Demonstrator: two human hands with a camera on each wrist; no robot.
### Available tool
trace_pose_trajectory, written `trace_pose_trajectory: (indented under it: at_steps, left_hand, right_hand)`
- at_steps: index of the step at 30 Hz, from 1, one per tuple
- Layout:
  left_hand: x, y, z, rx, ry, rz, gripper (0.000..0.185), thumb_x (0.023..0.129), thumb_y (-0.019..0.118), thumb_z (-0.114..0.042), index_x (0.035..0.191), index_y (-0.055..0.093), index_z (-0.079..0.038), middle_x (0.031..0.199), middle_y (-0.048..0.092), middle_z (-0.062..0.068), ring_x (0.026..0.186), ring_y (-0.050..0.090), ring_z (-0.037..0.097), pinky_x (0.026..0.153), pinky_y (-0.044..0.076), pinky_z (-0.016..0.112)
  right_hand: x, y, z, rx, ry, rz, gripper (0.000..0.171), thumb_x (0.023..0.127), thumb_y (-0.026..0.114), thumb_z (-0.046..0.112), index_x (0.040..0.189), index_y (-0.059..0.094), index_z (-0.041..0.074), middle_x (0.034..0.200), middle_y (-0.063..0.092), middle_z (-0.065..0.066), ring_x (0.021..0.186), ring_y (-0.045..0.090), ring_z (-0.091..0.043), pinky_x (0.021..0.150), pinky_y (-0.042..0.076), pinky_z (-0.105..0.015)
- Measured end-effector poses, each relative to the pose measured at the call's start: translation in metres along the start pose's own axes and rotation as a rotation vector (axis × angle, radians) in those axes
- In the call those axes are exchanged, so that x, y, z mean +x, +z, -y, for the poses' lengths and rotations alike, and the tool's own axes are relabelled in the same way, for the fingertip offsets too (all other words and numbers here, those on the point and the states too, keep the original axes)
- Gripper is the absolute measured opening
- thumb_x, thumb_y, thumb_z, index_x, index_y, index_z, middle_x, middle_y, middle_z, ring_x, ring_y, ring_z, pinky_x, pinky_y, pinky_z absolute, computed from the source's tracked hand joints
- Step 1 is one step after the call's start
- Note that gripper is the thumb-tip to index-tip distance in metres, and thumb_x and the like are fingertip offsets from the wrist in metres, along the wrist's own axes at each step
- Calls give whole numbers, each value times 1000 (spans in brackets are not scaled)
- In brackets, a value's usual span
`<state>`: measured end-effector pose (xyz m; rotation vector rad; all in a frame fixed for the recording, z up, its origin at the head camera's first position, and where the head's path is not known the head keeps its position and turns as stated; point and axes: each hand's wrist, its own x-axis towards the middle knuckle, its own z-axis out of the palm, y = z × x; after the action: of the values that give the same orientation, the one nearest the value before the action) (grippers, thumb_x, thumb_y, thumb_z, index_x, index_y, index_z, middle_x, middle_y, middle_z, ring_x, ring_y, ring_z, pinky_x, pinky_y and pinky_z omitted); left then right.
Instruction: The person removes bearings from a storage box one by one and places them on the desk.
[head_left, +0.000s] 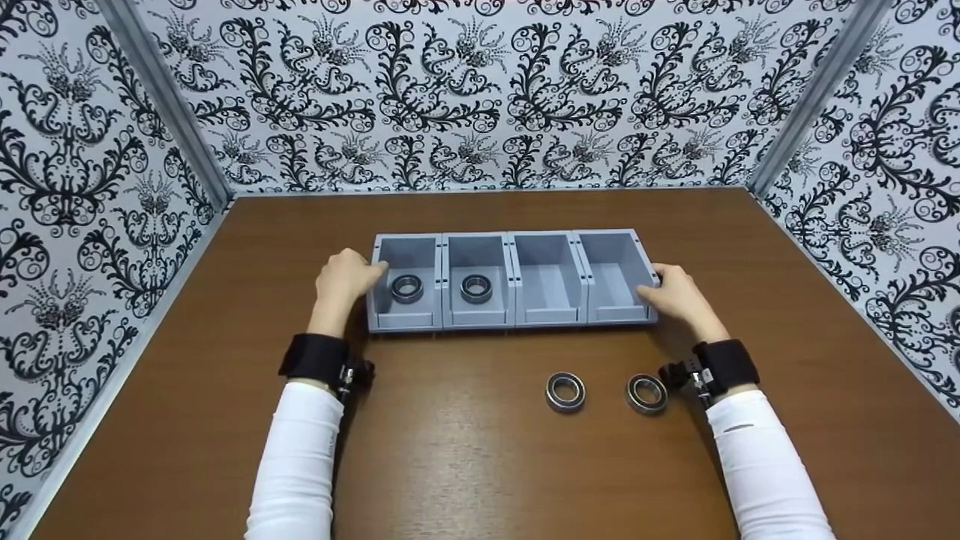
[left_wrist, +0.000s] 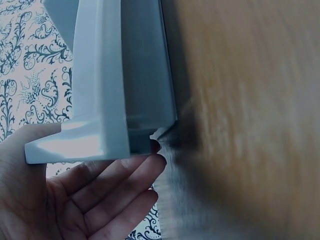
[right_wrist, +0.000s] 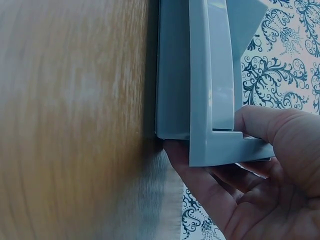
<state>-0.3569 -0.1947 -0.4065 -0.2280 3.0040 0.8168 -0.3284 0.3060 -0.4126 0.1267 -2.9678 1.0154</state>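
A row of four joined grey bins (head_left: 550, 291) stands on the brown table (head_left: 465, 465). One steel bearing (head_left: 407, 288) lies in the leftmost bin and another bearing (head_left: 476, 288) in the second; the two right bins hold nothing. My left hand (head_left: 373, 274) holds the row's left end wall, and in the left wrist view the bin's flange (left_wrist: 102, 95) sits between its thumb and fingers (left_wrist: 115, 175). At the other end my right hand (head_left: 654, 288) grips the right wall (right_wrist: 212, 80) the same way, thumb (right_wrist: 265, 122) over the rim.
Two loose bearings lie on the table in front of the bins, one (head_left: 565, 391) mid-right and one (head_left: 646, 393) close to my right wrist. Patterned walls (head_left: 480, 90) enclose the table at the back and both sides.
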Motion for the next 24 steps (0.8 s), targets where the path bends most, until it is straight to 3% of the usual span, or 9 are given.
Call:
trace_pose_trajectory:
  at_steps: [12,24]
  left_hand:
    - [-1,-7,-5,37,-41,40,67,94,55,-58,120,68,2,141,59,31,129,58,50,101,51,60]
    - [-11,-17,-4,86,-30,69,82,94,52,-67,129,62,7,141,57,34,126,59,51,98,52,60]
  right_hand:
    - [2,-1,-3,-18,-42,-28,40,91,61,10,124,63,-12,111,72,-31,84,64,-16,74,49,-25]
    - [2,0,-2,4,-30,-15,44,92,59,10,128,59,-14,115,70,-34,93,69,-29,75,49,-24]
